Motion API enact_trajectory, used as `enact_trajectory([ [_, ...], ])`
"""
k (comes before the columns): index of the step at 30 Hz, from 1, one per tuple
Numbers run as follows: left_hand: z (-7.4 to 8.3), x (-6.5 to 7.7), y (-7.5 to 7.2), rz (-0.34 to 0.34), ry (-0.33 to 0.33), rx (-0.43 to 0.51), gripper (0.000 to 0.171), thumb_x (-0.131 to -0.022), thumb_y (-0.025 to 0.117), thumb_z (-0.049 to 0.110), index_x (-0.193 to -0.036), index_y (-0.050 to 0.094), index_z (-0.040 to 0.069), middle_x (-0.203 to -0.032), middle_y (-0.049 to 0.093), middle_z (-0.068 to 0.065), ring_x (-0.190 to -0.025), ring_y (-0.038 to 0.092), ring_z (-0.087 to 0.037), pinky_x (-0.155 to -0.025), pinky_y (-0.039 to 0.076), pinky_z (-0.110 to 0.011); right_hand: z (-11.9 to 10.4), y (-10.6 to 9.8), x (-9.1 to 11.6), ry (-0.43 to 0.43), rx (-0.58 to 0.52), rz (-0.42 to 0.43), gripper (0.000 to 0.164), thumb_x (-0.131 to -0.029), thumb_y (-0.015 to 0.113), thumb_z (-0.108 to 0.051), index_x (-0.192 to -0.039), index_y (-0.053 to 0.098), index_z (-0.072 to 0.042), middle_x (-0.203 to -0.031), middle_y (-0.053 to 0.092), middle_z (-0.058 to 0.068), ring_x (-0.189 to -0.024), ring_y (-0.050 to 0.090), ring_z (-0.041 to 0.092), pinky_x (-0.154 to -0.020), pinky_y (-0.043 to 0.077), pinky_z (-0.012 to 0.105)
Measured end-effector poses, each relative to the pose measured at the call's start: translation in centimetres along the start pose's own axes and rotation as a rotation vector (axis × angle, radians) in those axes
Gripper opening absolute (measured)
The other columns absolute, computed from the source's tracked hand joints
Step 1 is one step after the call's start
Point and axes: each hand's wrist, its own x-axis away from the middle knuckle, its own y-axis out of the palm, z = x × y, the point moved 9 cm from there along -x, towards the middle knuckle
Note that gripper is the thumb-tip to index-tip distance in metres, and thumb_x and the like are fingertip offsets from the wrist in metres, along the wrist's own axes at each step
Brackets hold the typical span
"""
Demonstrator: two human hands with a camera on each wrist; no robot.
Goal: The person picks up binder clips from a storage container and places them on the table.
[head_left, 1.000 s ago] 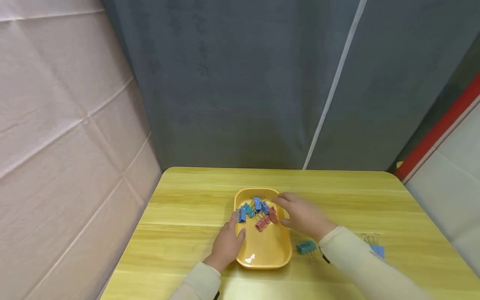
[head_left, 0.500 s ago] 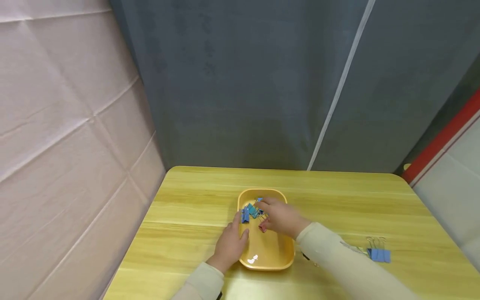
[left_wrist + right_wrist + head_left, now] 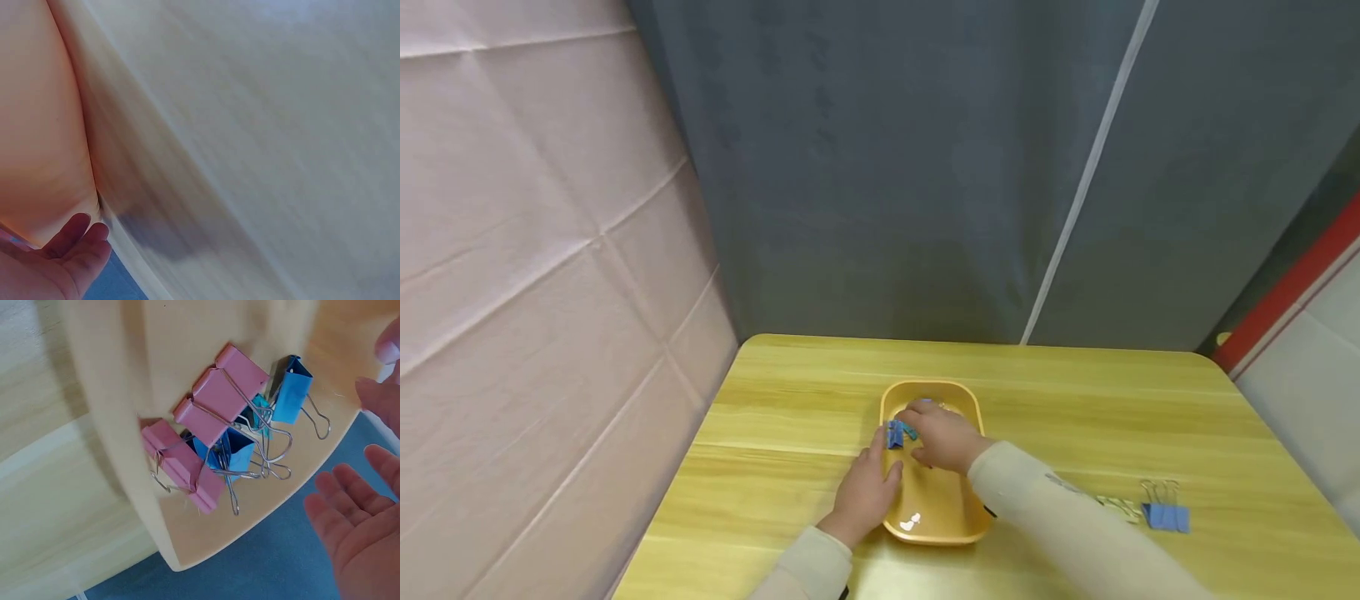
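An orange-yellow plastic tray (image 3: 934,508) sits on the table with several binder clips inside. My left hand (image 3: 863,490) grips its left rim, thumb over the inside and fingers along the outer wall. Over the tray's far half is my right hand (image 3: 943,437), covering most of the clips in the head view. In the right wrist view, my right hand's fingers (image 3: 359,528) are loosely extended beside the clips, holding nothing. There, pink binder clips (image 3: 229,387) lie tangled by their wire handles with blue and teal ones; a blue clip (image 3: 292,394) stands at the edge of the pile.
Right of the tray, pale yellow binder clips (image 3: 1122,508) and blue binder clips (image 3: 1167,517) lie on the wooden table (image 3: 1075,400). My right sleeve (image 3: 1022,492) crosses the table in front of them. A dark curtain (image 3: 865,208) hangs behind the table.
My right hand has moved left from the tray's right rim to over the clips. My left hand stays on the rim. The teal clip on the table is now hidden behind my right sleeve.
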Motion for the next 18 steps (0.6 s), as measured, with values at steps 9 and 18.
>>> enact_trajectory([
  [9, -0.1, 0.0, 0.1, 0.012, 0.008, -0.007, 0.063, -0.092, 0.044, 0.039, -0.144, 0.018, 0.013, -0.121, 0.05, -0.023, -0.1, 0.054, -0.037, -0.075, 0.049, -0.049, 0.5, 1.1, -0.9, 0.055, -0.024, -0.026, 0.053, -0.075, 0.07, -0.017, -0.124, 0.052, -0.011, -0.126, 0.049, 0.01, -0.114, 0.048, 0.027, -0.09, 0.045, 0.039],
  [18, 0.1, 0.1, -0.3, 0.036, 0.036, -0.008, 0.063, -0.092, 0.046, 0.035, -0.143, 0.019, 0.01, -0.12, 0.051, -0.025, -0.102, 0.053, -0.037, -0.079, 0.047, -0.05, 0.3, 2.0, -1.9, 0.036, 0.003, -0.029, 0.053, -0.075, 0.068, -0.016, -0.125, 0.051, -0.011, -0.126, 0.049, 0.01, -0.114, 0.048, 0.027, -0.091, 0.044, 0.039],
])
